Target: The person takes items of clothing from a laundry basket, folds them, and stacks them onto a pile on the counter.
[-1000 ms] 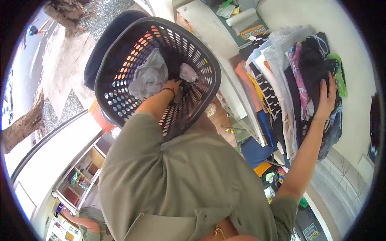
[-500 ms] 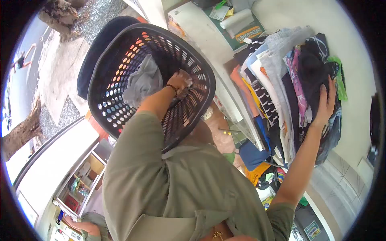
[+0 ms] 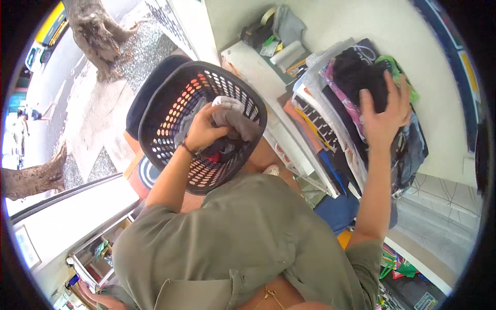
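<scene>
A black plastic laundry basket (image 3: pixel 202 66) with a perforated wall stands at the left, holding crumpled grey and dark clothes. Inside it, my left hand (image 3: pixel 204 128) is closed around a grey cloth garment (image 3: pixel 237 125), its fingers and thumb curled over the fabric. A tall stack of folded clothes (image 3: pixel 312 85) stands on the right. My right hand (image 3: pixel 385 108) lies over the top of that stack with fingers spread, touching a folded black garment (image 3: pixel 356 75). Beside that garment are a pink patterned one (image 3: pixel 345 95) and a bright green one (image 3: pixel 390 67).
A white cabinet (image 3: pixel 253 64) next to the stack carries rolls and small items. Below the stack hangs blue cloth (image 3: pixel 336 212). A dark rounded seat or cushion (image 3: pixel 150 95) sits behind the basket. Another person's arm (image 3: pixel 95 297) shows at the lower left.
My left hand has shifted within the basket and now grips the grey garment; more clothing is visible there. My right hand moved from the stack's side onto its top. The view has shifted.
</scene>
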Demonstrator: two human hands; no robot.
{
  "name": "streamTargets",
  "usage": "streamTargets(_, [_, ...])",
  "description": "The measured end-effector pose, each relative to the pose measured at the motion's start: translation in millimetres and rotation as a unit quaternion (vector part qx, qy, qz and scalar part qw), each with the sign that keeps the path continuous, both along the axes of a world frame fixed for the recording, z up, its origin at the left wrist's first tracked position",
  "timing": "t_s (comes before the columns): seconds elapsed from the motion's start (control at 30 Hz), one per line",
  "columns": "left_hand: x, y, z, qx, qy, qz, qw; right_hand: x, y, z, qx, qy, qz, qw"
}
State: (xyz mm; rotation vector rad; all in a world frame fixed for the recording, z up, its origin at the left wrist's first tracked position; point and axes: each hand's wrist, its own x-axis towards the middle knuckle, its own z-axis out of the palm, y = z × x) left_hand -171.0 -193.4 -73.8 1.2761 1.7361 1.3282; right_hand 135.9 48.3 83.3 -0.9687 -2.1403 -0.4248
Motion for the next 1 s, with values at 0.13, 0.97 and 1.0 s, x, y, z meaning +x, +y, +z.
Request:
streamTargets(0.13, [31, 22, 88, 0.067, 0.087, -0.182, 0.977, -25, -91, 11, -0.289, 0.02, 0.299, 0.909])
streamTargets(0.97, [186, 139, 148, 0.08, -0.306, -0.228, 0.921, 184, 17, 14, -0.176, -0.134, 0.005, 0.975])
streamTargets(1.0, [193, 145, 151, 0.082, -0.308, -0.228, 0.92, 178, 5, 22, -0.261, -0.01, 0.053, 0.964])
